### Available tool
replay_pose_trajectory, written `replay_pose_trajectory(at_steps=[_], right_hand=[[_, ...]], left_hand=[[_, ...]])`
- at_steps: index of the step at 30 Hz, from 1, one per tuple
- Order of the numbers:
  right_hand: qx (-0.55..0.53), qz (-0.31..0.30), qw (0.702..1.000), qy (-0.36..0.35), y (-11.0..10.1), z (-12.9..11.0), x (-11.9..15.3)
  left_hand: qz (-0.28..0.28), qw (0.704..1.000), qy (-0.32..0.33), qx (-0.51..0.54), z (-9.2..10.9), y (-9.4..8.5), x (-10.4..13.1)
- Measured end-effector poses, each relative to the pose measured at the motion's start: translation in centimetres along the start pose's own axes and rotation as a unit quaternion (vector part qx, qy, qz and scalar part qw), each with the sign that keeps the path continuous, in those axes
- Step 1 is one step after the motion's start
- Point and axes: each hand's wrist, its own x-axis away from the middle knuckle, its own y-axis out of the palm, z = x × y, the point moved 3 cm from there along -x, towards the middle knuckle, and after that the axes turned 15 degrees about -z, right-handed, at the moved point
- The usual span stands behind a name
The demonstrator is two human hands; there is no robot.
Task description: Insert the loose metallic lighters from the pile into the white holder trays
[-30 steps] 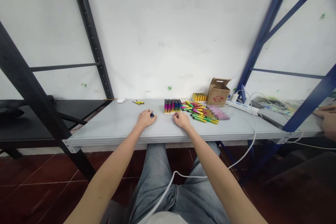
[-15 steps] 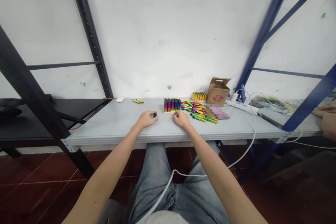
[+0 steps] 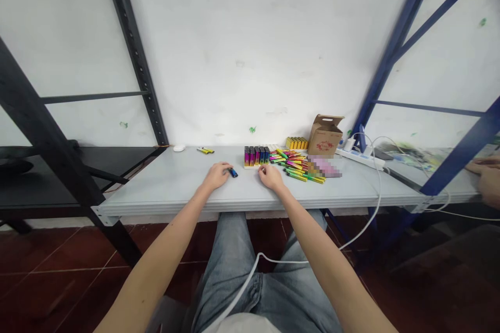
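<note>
A tray (image 3: 250, 167) of lighters (image 3: 257, 157) stands mid-tabletop (image 3: 167, 182), just behind the right hand (image 3: 270, 177). A loose pile (image 3: 296, 167) lies right of it. Behind the pile stand a box (image 3: 324, 139) and, just to its left, a block of lighters (image 3: 297, 143); a power strip (image 3: 360, 159) lies right of the box. Left of the tray, a single lighter (image 3: 233, 172) lies at the left hand's (image 3: 217, 176) fingertips. Behind that hand lies a pair of lighters (image 3: 205, 151), with a small object (image 3: 178, 149) farther left.
</note>
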Motion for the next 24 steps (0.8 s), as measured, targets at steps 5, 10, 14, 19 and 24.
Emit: replay_pose_trajectory(at_steps=[5,10,14,19,24], right_hand=[[-0.003,0.002,1.000,0.002,0.1,0.2,-0.2],[-0.003,0.005,1.000,0.000,0.2,0.3,-0.3],[-0.004,0.005,1.000,-0.003,0.2,0.2,-0.2],[-0.015,0.016,1.000,-0.008,0.0,0.1,0.0],[-0.052,0.001,0.998,-0.036,-0.1,-0.2,0.1]], left_hand=[[0.027,0.999,-0.013,-0.012,0.4,-0.4,0.3],[-0.012,1.000,0.019,0.003,0.4,-0.1,0.0],[-0.007,1.000,0.020,-0.006,0.2,0.1,-0.2],[0.005,0.999,0.033,-0.005,0.8,-0.3,0.0],[0.035,0.996,0.074,-0.032,2.7,-1.0,0.4]])
